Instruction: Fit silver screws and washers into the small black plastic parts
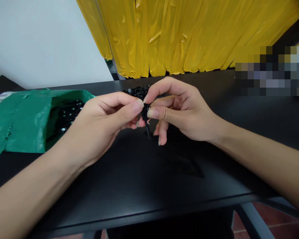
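— Where is everything, from the left?
— Green bag (20,121) of black parts; then left hand (102,122) and right hand (179,109) both pinch one small black part (146,114) above the black table (139,186).
— How to manage it well?
— Probably steady fingertip pressure, pieces aligned.

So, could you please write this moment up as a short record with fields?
left hand: left hand pinches a small black part from its side
right hand: right hand pinches the same part, thumb and forefinger
behind hands: pile of small black parts
left side: open green bag with black pieces inside
surface: black table
backdrop: yellow plastic sheet
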`<state>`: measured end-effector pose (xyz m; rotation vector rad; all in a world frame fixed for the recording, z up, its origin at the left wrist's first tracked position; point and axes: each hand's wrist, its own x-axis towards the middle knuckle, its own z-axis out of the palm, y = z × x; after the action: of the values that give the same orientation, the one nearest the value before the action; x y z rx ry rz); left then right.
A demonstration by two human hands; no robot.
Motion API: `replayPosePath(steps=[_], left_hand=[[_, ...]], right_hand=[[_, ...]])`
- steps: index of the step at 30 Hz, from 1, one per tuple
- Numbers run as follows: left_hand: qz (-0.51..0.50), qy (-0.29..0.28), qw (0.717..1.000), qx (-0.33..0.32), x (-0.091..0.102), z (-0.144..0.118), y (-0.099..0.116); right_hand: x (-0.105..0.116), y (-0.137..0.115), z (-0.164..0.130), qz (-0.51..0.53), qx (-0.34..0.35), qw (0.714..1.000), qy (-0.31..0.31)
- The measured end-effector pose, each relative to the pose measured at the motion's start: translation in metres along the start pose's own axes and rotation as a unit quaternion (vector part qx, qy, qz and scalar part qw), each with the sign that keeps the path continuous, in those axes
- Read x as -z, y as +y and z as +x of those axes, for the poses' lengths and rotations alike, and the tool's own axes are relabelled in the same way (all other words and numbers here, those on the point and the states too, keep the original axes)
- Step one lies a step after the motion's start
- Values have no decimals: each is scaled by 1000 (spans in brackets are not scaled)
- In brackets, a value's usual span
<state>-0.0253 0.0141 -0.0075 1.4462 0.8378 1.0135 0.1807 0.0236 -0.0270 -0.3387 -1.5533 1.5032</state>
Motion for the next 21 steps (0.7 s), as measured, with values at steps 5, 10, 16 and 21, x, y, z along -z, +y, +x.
replayPosePath(steps=[5, 10, 16, 21], left_hand=[[65, 21, 997, -47, 1, -2, -3], [-16, -4, 1000, 1, 0, -1, -2], [-82, -22, 992, 92, 1, -2, -1], [-118, -23, 984, 134, 3, -5, 1]], right_hand=[[-1, 1, -1, -10, 5, 1000, 1], [0, 0, 0, -5, -8, 1000, -6], [-1, 1, 0, -6, -4, 1000, -10], [-1, -1, -1, -4, 0, 1000, -27]])
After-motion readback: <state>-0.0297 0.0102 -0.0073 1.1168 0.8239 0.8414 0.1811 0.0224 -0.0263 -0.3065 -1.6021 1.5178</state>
